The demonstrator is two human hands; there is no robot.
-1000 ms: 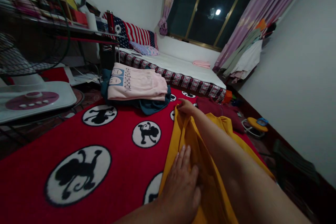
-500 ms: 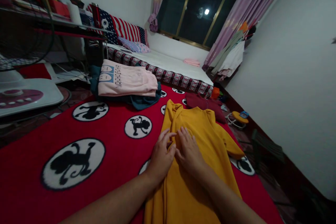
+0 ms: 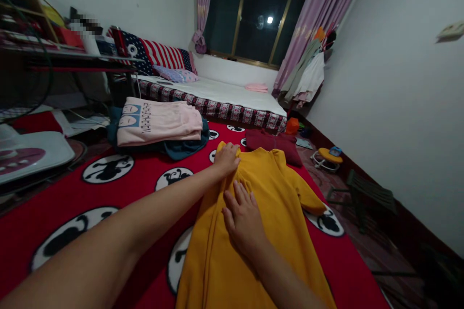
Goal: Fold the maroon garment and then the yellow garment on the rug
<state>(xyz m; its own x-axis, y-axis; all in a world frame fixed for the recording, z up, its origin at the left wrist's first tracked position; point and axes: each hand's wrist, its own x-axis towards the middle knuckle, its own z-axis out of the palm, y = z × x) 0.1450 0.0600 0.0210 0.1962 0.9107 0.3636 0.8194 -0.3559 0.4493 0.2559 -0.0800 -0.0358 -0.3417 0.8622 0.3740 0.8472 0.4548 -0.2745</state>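
A yellow dress (image 3: pixel 275 203) lies spread on a red blanket (image 3: pixel 141 217), its neckline at the far end and one sleeve out to the right. Its left side is folded inward in long creases. My left hand (image 3: pixel 226 158) is at the far left shoulder of the dress, fingers bent and closed over the cloth. Nearer to me, my right hand (image 3: pixel 244 217) rests flat on the front of the dress with its fingers outstretched. Just past the neckline is a folded dark red garment (image 3: pixel 273 142).
A folded pink sweatshirt (image 3: pixel 163 123) sits on dark teal clothing (image 3: pixel 186 147) at the left. Behind stands a bed (image 3: pixel 217 89) under the window. A cluttered desk (image 3: pixel 83 55) is on the left; a yellow stool (image 3: pixel 329 156) and a dark folding stool (image 3: pixel 371 193) are on the right.
My left hand has moved forward from beside my right hand to the shoulder of the dress. My right hand stays flat on the cloth, slightly nearer. The view has turned a little.
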